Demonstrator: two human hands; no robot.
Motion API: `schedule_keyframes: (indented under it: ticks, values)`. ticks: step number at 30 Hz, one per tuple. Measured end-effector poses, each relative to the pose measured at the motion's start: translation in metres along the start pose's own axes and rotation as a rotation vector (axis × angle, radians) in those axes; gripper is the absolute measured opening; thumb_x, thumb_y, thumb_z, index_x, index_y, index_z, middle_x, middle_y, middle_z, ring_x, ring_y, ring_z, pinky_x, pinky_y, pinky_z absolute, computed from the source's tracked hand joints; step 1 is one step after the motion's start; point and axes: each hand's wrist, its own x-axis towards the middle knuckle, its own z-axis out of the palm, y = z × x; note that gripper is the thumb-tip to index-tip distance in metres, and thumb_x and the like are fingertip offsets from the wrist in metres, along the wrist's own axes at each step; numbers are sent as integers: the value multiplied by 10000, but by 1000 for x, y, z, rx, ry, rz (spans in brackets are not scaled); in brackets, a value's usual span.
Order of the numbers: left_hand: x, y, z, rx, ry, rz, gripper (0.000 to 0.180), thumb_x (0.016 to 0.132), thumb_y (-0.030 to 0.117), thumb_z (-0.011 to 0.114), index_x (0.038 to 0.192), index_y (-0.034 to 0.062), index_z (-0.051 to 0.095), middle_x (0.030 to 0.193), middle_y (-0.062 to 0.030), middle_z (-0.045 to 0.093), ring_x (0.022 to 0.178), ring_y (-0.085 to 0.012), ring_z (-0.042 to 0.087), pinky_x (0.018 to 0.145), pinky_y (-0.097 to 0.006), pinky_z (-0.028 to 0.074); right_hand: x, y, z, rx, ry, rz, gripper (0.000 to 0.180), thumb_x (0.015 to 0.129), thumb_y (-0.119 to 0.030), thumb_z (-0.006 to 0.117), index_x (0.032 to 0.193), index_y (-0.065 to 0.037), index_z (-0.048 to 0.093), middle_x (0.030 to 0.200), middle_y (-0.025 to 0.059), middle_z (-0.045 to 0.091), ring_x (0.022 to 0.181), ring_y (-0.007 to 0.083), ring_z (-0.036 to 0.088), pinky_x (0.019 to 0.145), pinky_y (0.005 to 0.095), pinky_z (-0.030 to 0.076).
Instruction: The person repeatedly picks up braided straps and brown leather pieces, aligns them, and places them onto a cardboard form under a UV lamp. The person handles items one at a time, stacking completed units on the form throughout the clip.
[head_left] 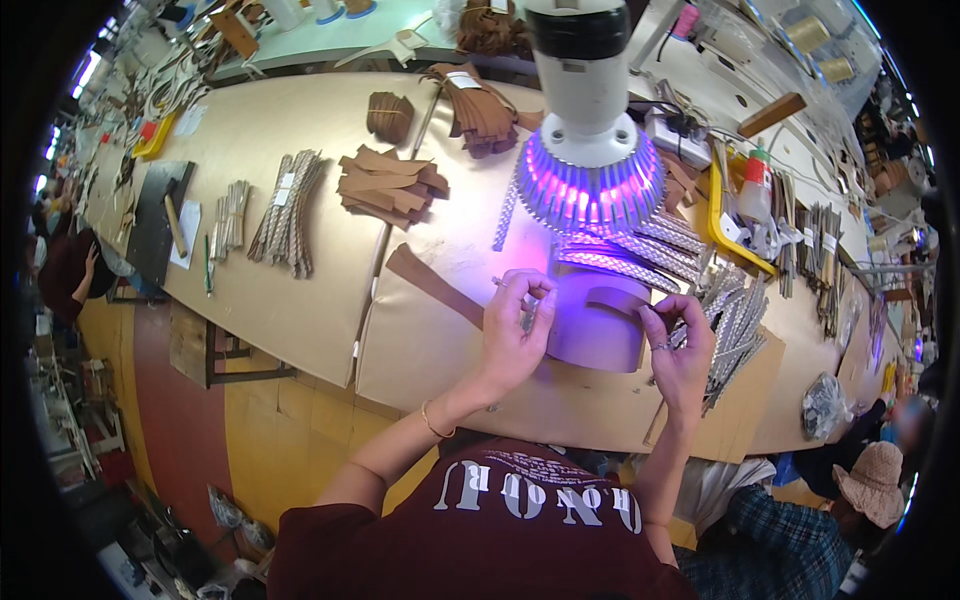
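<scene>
Under the violet lamp (592, 170), at the near edge of the bench (300, 320), both hands work a silvery studded strip (527, 310) over a leather piece (598, 325). The left hand (512, 335) has its grip pinched shut on the strip's end; the right hand (678, 350) pinches something small, too fine to make out. Judging by the piles, much is left: a heap of strips (735, 320) lies just right of the hands, bundled strips (290, 210) and stacked brown leather pieces (390, 185) wait farther left. Finished pieces cannot be told apart.
</scene>
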Motion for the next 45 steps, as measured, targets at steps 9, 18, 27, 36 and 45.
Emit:
schedule_keyframes:
  ticks: [9, 18, 27, 36, 45]
  values:
    - [18, -40, -44, 471, 107, 51, 323, 870, 206, 682, 1145, 44, 634, 1076, -149, 573, 984, -319, 559, 838, -421, 452, 6, -4, -5, -50, -166, 27, 143, 843, -142, 742, 874, -38, 648, 841, 73, 644, 726, 203, 587, 773, 347, 429]
    - [47, -50, -30, 660, 102, 185, 322, 846, 185, 688, 1127, 35, 640, 1100, -169, 571, 1053, -336, 554, 903, -435, 448, -28, 10, -46, -171, 210, 9, 161, 841, -150, 737, 850, -11, 656, 904, 100, 641, 809, 238, 604, 787, 368, 453]
    - [-38, -6, -36, 692, -241, 86, 226, 858, 92, 678, 1067, 17, 636, 1001, -143, 563, 929, -301, 553, 881, -411, 425, -80, 89, -98, -396, 514, 596, 221, 897, -198, 685, 880, 20, 657, 704, 107, 624, 617, 192, 577, 609, 334, 463]
    - [-26, 35, -22, 493, 57, 384, 226, 797, -31, 667, 1005, 49, 634, 1040, -132, 541, 958, -293, 558, 840, -390, 457, -26, 120, -81, -285, 518, 695, 456, 830, -269, 761, 1141, 16, 590, 650, 95, 630, 589, 197, 615, 607, 333, 482]
    - [-35, 68, 30, 186, -393, 541, 199, 777, -47, 680, 945, 52, 637, 983, -116, 616, 856, -263, 609, 749, -358, 476, -41, 117, -81, 567, 810, 565, 497, 825, -107, 776, 1229, 57, 537, 692, 19, 631, 646, 83, 583, 586, 239, 455]
